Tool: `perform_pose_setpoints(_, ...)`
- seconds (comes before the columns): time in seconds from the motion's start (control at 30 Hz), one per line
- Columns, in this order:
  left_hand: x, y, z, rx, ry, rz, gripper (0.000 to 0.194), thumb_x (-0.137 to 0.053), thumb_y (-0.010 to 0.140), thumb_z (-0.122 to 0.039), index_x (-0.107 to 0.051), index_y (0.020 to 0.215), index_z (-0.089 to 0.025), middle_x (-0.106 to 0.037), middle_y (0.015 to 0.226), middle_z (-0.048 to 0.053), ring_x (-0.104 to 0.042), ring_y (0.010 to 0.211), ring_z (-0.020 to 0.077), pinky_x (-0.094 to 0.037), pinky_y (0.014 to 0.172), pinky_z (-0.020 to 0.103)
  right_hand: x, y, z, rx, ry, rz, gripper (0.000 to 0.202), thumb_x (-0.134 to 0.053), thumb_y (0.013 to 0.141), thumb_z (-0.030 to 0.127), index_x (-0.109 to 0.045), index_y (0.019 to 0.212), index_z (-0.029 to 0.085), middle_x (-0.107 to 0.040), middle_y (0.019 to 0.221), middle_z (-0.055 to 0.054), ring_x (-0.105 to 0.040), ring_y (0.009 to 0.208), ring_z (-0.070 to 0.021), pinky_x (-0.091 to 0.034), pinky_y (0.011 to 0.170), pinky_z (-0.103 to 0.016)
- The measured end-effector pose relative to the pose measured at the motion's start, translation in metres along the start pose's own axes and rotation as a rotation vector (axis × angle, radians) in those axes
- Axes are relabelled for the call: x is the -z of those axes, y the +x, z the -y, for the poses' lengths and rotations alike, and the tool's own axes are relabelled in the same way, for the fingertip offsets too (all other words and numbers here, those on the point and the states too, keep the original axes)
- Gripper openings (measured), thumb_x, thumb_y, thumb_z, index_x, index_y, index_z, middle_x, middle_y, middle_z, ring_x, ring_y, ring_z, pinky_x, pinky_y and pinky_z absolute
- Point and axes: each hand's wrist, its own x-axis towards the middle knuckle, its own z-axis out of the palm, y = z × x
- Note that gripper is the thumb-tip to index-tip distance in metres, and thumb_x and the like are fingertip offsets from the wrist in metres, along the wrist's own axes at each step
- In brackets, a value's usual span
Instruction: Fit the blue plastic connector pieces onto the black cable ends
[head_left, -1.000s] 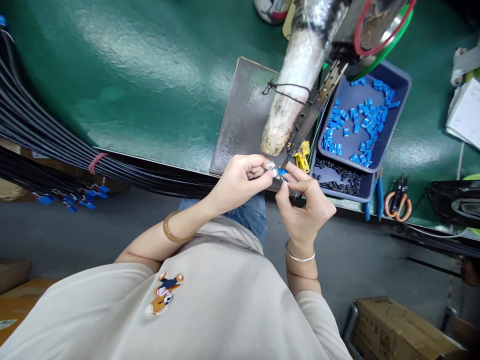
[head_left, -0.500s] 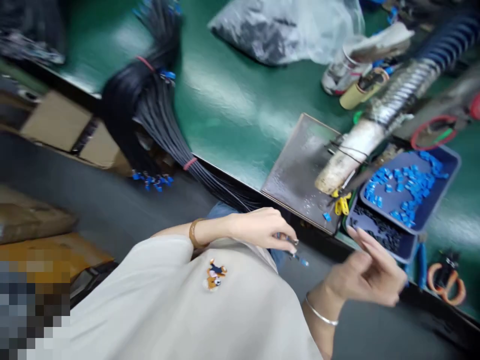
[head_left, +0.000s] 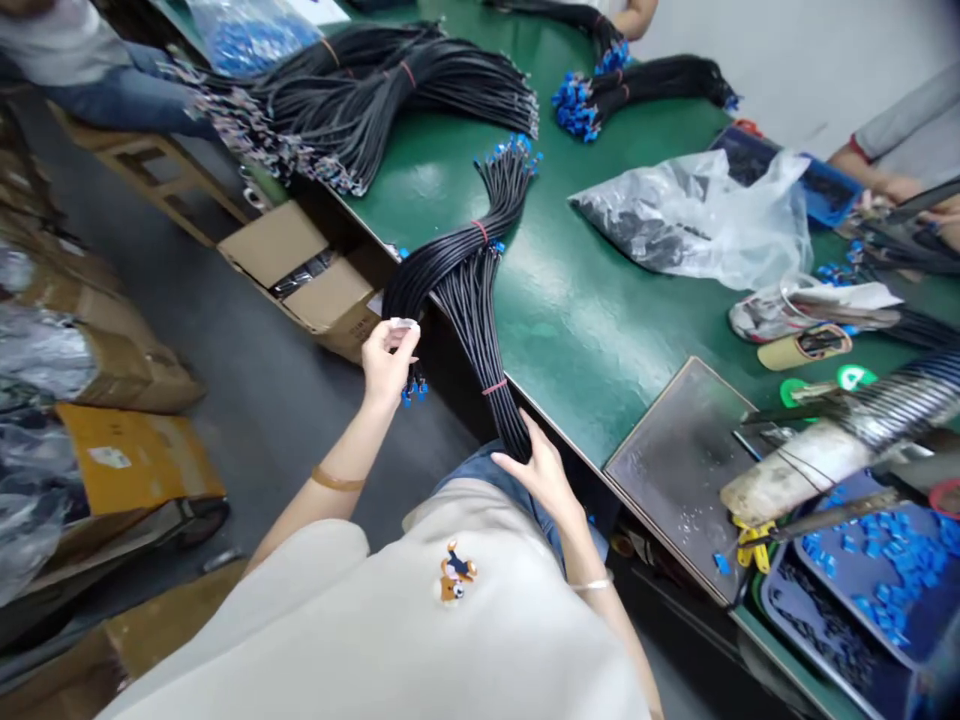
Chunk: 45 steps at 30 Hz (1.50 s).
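My left hand (head_left: 385,368) is closed in a pinch on a small whitish piece (head_left: 405,324), beside the looped black cables (head_left: 424,270) that hang over the table edge. Blue connectors (head_left: 415,391) dangle just below that hand. My right hand (head_left: 546,474) is wrapped round the lower end of a black cable bundle (head_left: 480,335) near my lap, its thumb in front and its fingertips partly hidden. A red band (head_left: 495,387) circles this bundle above my right hand, and another red band (head_left: 480,231) ties the looped cables on the table.
The green table (head_left: 570,330) carries more cable bundles (head_left: 390,90), a plastic bag of dark parts (head_left: 675,215), a metal plate (head_left: 675,470), a duct nozzle (head_left: 780,465) and trays of blue (head_left: 892,560) and black parts. Other people sit around it. Cardboard boxes (head_left: 285,250) stand at left.
The view has swung left. My left hand has moved from beside a thin piece with a blue end to the hanging cables; my right hand has come from near the trays onto the bundle.
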Motion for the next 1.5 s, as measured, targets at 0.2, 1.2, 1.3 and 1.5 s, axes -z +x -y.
perform_pose_setpoints(0.2, 0.004, 0.017, 0.004, -0.056, 0.110, 0.118, 0.034, -0.061, 0.080, -0.049, -0.067, 0.085, -0.016, -0.071, 0.079, 0.006, -0.068, 0.076, 0.0168, -0.054, 0.062, 0.025, -0.010, 0.020, 0.009, -0.044, -0.013, 0.069, 0.029, -0.068, 0.077, 0.042, -0.062, 0.091, 0.018, -0.066, 0.075, 0.001, -0.060, 0.067, -0.0144, -0.049, 0.064, -0.026)
perform_pose_setpoints(1.2, -0.010, 0.210, -0.070, -0.558, 1.046, 0.312, 0.091, -0.061, 0.079, -0.065, -0.035, 0.152, -0.018, -0.048, 0.144, 0.021, -0.041, 0.137, 0.0407, -0.030, 0.113, 0.053, 0.052, 0.105, 0.140, 0.109, 0.960, -0.350, 0.037, -0.075, 0.069, 0.035, -0.061, 0.101, 0.022, -0.058, 0.069, 0.007, -0.054, 0.053, -0.0056, -0.042, 0.049, -0.018)
perform_pose_setpoints(1.3, -0.025, 0.194, -0.075, -0.578, 1.014, 0.357, 0.082, -0.055, 0.085, -0.061, -0.035, 0.152, -0.018, -0.048, 0.145, 0.019, -0.041, 0.138, 0.0370, -0.028, 0.116, 0.051, 0.015, 0.169, 0.148, -0.007, 1.165, -0.376, 0.029, -0.069, 0.075, 0.032, -0.059, 0.101, 0.023, -0.062, 0.075, 0.007, -0.060, 0.064, -0.0061, -0.051, 0.062, -0.018)
perform_pose_setpoints(1.5, -0.033, 0.179, -0.074, -0.611, 1.048, 0.422, 0.071, -0.048, 0.091, -0.055, -0.037, 0.151, -0.019, -0.042, 0.152, 0.018, -0.029, 0.146, 0.0373, -0.020, 0.118, 0.058, -0.051, 0.223, 0.129, -0.190, 1.191, -0.301, 0.021, -0.067, 0.079, 0.035, -0.059, 0.086, 0.017, -0.070, 0.080, -0.003, -0.069, 0.080, -0.0148, -0.058, 0.083, -0.031)
